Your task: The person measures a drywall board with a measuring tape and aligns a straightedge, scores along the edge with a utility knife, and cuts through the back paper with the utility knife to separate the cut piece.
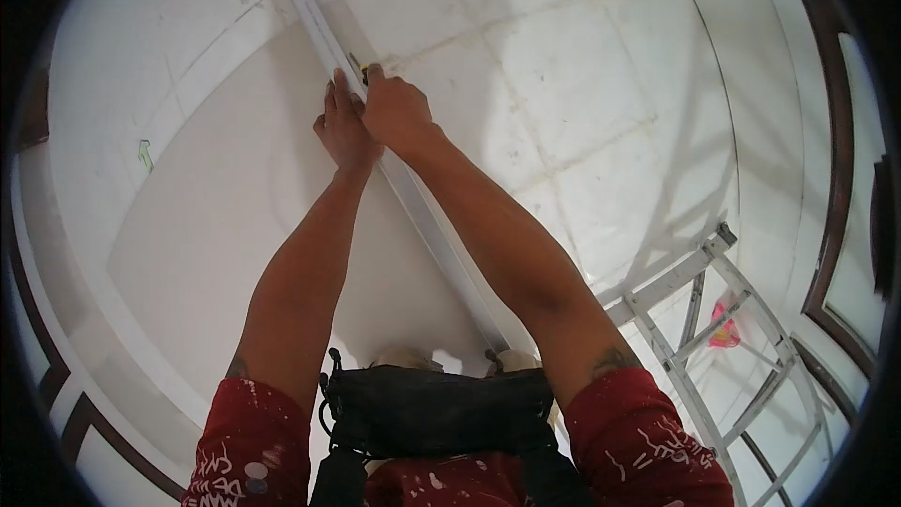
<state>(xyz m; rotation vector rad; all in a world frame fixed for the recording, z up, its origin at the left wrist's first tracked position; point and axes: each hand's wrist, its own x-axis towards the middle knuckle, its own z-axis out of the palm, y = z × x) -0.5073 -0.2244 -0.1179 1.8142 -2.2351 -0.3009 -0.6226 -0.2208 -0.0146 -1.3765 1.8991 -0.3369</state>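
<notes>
A long metal straightedge (427, 221) runs diagonally from near my knees to the top left, lying along a large pale board (225, 216) on the floor. My left hand (349, 134) lies on the straightedge with its fingers stretched forward, pressing it flat. Close beside it, my right hand (399, 113) is closed around a yellow and black utility knife (365, 73) at the straightedge's right side. Most of the knife's handle is hidden in the fist. Whether its tip touches the board cannot be made out.
An aluminium stepladder (676, 286) stands at the lower right, with a pink bag (724, 327) by its legs. White floor tiles (582, 84) spread beyond the board. Dark-framed panels (835, 160) line the right side. A black bag (436, 408) hangs at my waist.
</notes>
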